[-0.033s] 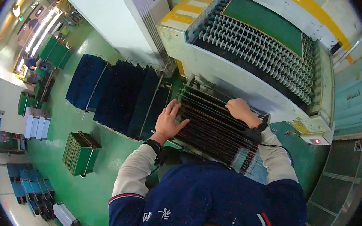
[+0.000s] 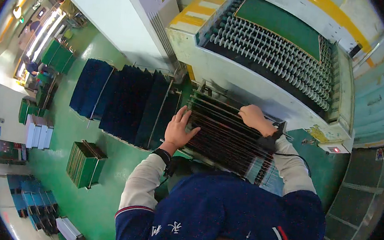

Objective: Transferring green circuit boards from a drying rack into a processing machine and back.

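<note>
- Hardly anything moved since the earlier frame.
- Left hand [image 2: 179,129] lay open, right hand [image 2: 255,118] curled, grip unclear, at dark boards [image 2: 219,143], centre frame.
- Judged risk: tight spacing could have made boards scrape if tilted.

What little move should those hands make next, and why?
Perhaps the right hand should gently straighten the dark panels under it: its fingers curl over them, while the left hand lies spread at their left end, seemingly well placed to steady them. The green board is toward the far side of the rollers, so there may be time.
</note>
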Demonstrator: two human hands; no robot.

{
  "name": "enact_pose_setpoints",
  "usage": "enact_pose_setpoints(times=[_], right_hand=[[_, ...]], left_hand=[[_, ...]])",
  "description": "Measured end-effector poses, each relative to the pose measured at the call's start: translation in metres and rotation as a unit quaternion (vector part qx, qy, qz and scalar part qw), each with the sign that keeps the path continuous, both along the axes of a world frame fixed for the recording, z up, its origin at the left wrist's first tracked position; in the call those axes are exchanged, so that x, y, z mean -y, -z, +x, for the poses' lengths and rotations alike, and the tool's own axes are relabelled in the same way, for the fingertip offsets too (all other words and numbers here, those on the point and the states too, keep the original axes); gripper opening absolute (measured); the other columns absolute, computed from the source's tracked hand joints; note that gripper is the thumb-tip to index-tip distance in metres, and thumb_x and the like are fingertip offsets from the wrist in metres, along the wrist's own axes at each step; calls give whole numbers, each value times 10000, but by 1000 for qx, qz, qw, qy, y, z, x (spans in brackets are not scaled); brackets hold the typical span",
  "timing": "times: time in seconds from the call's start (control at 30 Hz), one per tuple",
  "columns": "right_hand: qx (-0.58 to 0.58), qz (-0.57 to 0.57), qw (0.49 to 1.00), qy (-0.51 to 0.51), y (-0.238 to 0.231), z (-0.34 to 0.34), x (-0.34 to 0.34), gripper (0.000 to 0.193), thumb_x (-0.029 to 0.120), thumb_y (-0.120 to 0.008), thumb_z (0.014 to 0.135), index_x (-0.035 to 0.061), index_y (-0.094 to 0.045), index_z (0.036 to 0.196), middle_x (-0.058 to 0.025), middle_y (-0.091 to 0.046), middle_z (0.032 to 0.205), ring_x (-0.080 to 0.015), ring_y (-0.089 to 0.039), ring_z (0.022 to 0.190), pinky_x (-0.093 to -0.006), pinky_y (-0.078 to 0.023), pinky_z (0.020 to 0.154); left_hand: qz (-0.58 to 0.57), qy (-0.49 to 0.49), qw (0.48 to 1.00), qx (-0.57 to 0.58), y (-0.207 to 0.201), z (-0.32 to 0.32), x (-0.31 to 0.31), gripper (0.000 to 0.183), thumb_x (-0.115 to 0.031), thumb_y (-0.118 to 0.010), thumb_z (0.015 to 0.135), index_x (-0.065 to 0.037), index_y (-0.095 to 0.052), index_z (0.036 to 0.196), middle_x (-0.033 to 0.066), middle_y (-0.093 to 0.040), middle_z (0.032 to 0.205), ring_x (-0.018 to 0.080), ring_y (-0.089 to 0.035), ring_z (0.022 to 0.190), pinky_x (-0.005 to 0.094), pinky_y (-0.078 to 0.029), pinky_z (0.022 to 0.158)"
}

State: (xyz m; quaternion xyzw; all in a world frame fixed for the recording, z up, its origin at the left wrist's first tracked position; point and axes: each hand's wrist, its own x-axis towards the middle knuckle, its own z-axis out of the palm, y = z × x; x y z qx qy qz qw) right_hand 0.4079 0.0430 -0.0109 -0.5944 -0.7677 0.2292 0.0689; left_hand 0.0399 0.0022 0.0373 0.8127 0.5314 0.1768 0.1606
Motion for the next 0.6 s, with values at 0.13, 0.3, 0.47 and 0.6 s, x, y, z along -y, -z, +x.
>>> enact_pose_setpoints(times=[0.13,0.3,0.47,0.6], right_hand=[[-24,33,999,-6,-51,-10,12,250,282,-726,911,32,-714,914,-216,-698,854,-466,-656,837,-575,-507,752],[-59,197,978,27,-168,30,9,280,303,-762,877,39,-683,829,-217,-663,806,-473,-646,805,-560,-501,713],[-186,262,926,196,-241,137,21,267,215,-785,907,48,-634,762,-33,-549,668,-156,-510,645,-345,-422,620],[-576,314,673,342,-269,147,30,143,175,-753,965,51,-762,1037,5,-736,926,-111,-638,788,-286,-485,743]], left_hand=[[23,3,1000,6,6,-3,2,771,-494,-782,884,-45,-546,1464,161,-454,1581,401,-558,1313,479,-505,1065],[24,2,1000,12,6,-2,4,780,-489,-782,884,-38,-543,1474,167,-458,1585,396,-550,1337,473,-500,1071],[0,4,1000,-1,-3,1,4,787,-488,-778,888,-42,-532,1488,167,-440,1601,395,-540,1350,471,-490,1086],[-7,-3,1000,-10,1,-1,5,787,-488,-773,897,-41,-522,1495,166,-431,1607,396,-528,1361,472,-483,1097]])
